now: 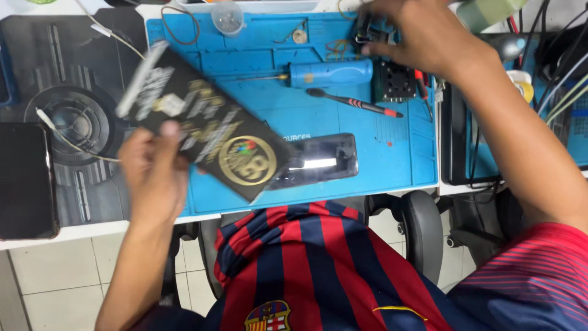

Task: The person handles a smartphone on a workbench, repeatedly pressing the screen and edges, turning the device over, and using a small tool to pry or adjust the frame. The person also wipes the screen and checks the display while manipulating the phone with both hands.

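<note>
In the head view, the left hand grips a flat black package with gold print and a round gold emblem, thumb on top near its lower left edge and the other fingers hidden beneath; the package is blurred, tilted diagonally, and held above the left part of the blue work mat. Its lower right corner overlaps a dark phone that lies flat on the mat with a bright strip of reflection across its glass. The right hand reaches to the far edge of the mat, its fingers curled down over a small dark component; whether they pinch it or only touch it cannot be told through the blur. Just below that hand sit a blue electric screwdriver lying sideways, a small black fan unit to its right, and a black brush with a red-tipped handle lying aslant. A clear plastic cup stands at the far rim. Off the mat to the left, another black phone rests on a dark grey pad with a thin white cable crossing it.
</note>
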